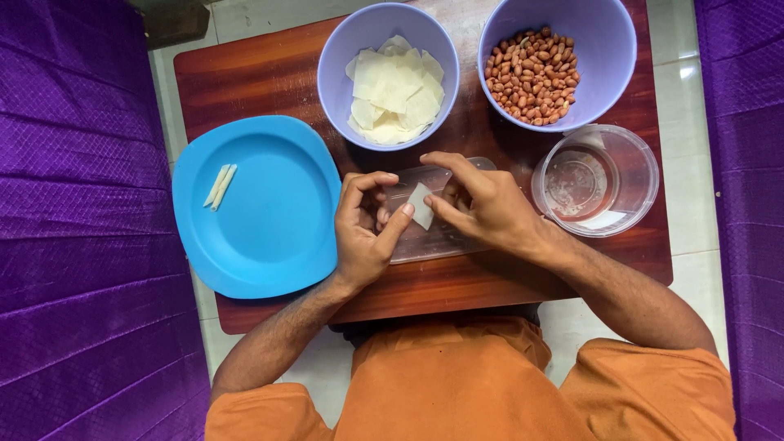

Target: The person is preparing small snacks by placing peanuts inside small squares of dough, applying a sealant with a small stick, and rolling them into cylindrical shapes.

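Both hands meet over a clear plastic lid (441, 241) lying flat on the small wooden table (269, 77). My left hand (363, 233) and my right hand (482, 204) pinch a small white dough square (421, 206) between their fingertips. Behind the hands, a lilac bowl (339, 77) holds several more white dough squares (396, 90). A second lilac bowl (608, 41) to its right is filled with peanuts (532, 75). Two thin rolled dough sticks (219, 186) lie on the blue plate (278, 220) to the left.
A clear round plastic container (633, 175) with a little water stands at the table's right side. Purple quilted cushions (73, 245) flank the table on both sides. My orange-clothed knees (457, 384) sit at the table's near edge.
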